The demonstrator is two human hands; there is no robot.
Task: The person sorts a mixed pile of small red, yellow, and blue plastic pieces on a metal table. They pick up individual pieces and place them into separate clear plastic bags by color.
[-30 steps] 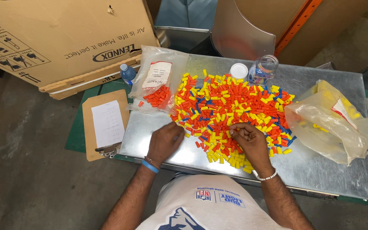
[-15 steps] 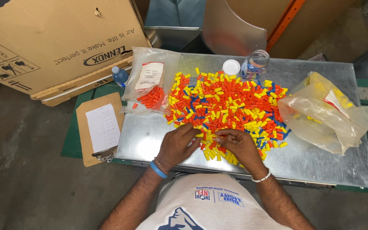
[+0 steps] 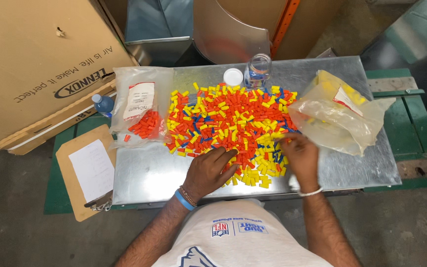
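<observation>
1. Table (image 3: 149, 173): metal sheet top, bare strip on our side of both hands, more bare sheet left of the left hand. That's the free room for moving.
2. Box (image 3: 30, 64): big cardboard, far left of the grip, off the table. Clipboard (image 3: 87, 170) below it, clear of our reach.
3. Pile (image 3: 228, 123): orange, yellow and blue caps, spread right ahead of both hands and under the fingertips. Looks like we're sorting by colour.
4. Yellow bag (image 3: 339, 116): just right of the right hand, near the table's right edge. Orange bag (image 3: 142, 111): ahead-left of the left hand.
5. Bottle (image 3: 258, 71) and lid (image 3: 233, 76): beyond the pile, near the far edge; a long sweep could knock them.
6. Left hand (image 3: 208, 173): fingers loosely spread, tips resting on caps at the pile's near edge, holding nothing we can see.
7. Right hand (image 3: 298, 158): fingers curled at the pile's right edge; can't tell if it pinches a cap.
8. Next move, our call: pinch single caps, short reach to the matching bag.
</observation>
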